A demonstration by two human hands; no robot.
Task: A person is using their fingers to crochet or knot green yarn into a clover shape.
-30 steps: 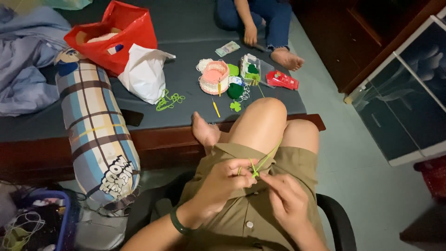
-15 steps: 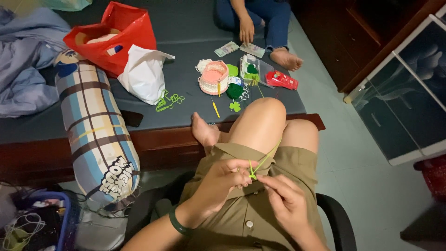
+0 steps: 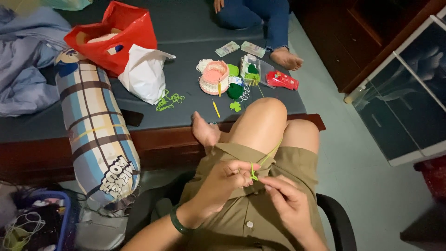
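Head view: left hand (image 3: 222, 183) pinching small green crochet piece (image 3: 253, 175), right hand (image 3: 287, 202) fingers gripping green yarn (image 3: 271, 155) over lap, pink basket (image 3: 214, 77) on bed.

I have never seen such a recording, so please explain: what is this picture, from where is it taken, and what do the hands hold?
No machine here: a person wears a camera on the head, looking down at their own lap. The left hand pinches a small green crochet piece, whose green yarn runs up over the knee. The right hand touches it from below. On the dark mat lie a pink crocheted basket, a red bag, a white bag and a plaid bolster. Another person's foot rests beyond.
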